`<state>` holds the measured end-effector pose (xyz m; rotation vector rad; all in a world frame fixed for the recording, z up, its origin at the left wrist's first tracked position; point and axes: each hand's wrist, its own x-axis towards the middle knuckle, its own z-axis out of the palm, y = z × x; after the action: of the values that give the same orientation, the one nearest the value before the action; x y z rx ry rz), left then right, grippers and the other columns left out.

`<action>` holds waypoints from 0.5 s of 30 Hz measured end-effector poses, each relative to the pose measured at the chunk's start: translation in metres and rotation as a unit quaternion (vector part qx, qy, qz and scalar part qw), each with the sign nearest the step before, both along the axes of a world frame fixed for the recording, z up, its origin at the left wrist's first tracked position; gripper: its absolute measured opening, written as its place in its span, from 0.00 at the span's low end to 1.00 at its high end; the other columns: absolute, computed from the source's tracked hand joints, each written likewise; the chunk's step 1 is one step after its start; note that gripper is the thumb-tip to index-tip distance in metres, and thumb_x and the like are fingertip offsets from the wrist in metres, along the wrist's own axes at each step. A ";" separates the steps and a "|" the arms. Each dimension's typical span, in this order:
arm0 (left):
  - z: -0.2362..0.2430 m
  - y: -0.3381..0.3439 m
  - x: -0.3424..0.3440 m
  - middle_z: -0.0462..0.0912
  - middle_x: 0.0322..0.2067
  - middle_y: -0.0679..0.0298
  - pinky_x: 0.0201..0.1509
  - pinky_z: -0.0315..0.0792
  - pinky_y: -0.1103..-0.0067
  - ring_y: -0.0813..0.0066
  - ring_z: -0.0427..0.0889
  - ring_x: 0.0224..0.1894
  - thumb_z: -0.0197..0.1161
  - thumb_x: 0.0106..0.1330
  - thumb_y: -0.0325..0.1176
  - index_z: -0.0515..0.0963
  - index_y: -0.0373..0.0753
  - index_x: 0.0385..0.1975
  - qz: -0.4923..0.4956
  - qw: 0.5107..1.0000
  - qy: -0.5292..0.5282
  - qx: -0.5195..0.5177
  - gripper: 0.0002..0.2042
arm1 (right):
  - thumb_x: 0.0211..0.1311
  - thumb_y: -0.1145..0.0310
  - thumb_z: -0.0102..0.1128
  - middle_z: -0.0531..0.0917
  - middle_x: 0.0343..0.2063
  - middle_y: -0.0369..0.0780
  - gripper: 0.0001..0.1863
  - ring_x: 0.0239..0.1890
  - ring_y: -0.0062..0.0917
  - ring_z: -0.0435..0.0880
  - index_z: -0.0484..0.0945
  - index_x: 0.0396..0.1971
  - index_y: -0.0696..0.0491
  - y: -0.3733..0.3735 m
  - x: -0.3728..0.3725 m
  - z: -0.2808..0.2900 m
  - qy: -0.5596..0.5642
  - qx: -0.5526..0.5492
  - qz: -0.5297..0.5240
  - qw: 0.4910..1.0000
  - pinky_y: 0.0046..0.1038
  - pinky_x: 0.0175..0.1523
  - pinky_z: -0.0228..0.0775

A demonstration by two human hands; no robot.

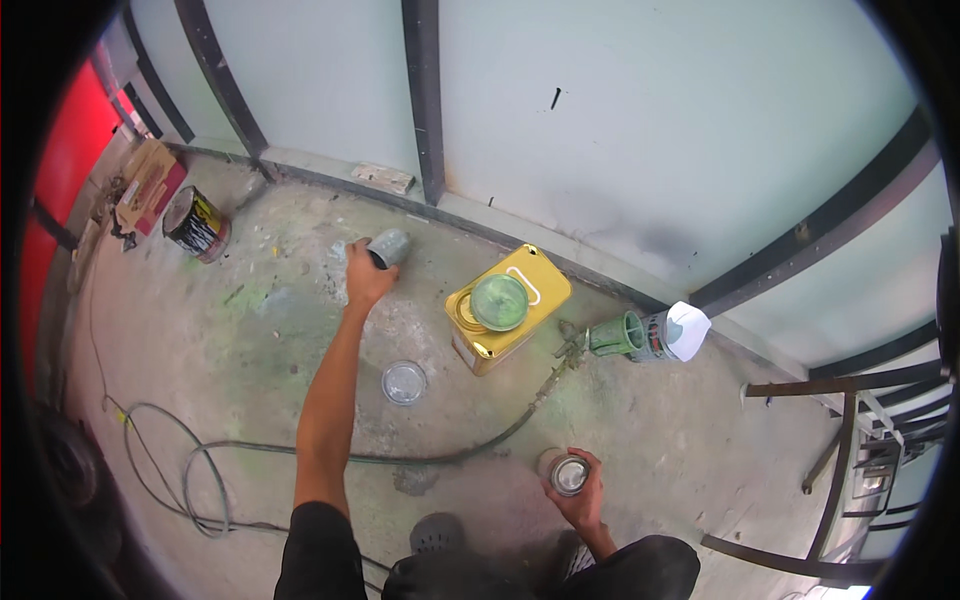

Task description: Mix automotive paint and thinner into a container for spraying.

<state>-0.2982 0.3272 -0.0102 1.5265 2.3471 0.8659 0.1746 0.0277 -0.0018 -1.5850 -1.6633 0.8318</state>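
Note:
My left hand (368,277) is stretched far forward, closed round a grey, paint-stained cup (392,245) that lies tilted on its side near the floor. My right hand (584,505) grips a small round metal can (569,476) from its right side, close to my knees. Between my hands, a yellow rectangular tin (540,275) stands on the floor with a round green-stained container (499,302) on top. Nearer to me is a round, shallow grey lid or dish (404,383). Right of the tin lies a spray gun (571,345) with a green cup (615,335).
A dark hose (400,460) runs from the spray gun leftward into loops. Beside the green cup stands a can with white paper (686,331). A paint-streaked black can (196,225) and a cardboard box (150,185) sit far left. Metal framing (848,470) is at right, pale panels (640,120) behind.

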 end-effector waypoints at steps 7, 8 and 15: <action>0.057 -0.117 -0.027 0.83 0.47 0.55 0.44 0.85 0.67 0.62 0.85 0.49 0.74 0.65 0.45 0.73 0.33 0.57 0.063 0.904 -0.409 0.111 0.29 | 0.44 0.68 0.87 0.82 0.54 0.45 0.45 0.53 0.38 0.86 0.67 0.62 0.53 -0.002 0.000 -0.011 0.050 0.020 -0.011 0.998 0.36 0.59 0.79; 0.062 -0.135 -0.032 0.84 0.46 0.58 0.41 0.86 0.70 0.67 0.86 0.46 0.70 0.70 0.49 0.73 0.34 0.57 0.068 0.853 -0.504 0.117 0.27 | 0.44 0.69 0.86 0.83 0.53 0.45 0.45 0.53 0.37 0.86 0.68 0.62 0.53 -0.002 -0.002 -0.010 0.046 0.020 -0.011 0.999 0.36 0.58 0.79; 0.069 -0.223 0.017 0.83 0.53 0.57 0.51 0.85 0.66 0.66 0.85 0.53 0.66 0.74 0.47 0.73 0.36 0.62 0.042 0.809 -0.566 0.154 0.25 | 0.47 0.69 0.84 0.84 0.50 0.46 0.42 0.53 0.40 0.85 0.69 0.62 0.52 -0.005 -0.014 0.005 0.024 -0.017 -0.049 0.998 0.37 0.59 0.77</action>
<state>-0.2813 0.1038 0.0591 0.5848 1.3921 1.6299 0.1611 0.0231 0.0033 -1.6429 -1.5318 0.8454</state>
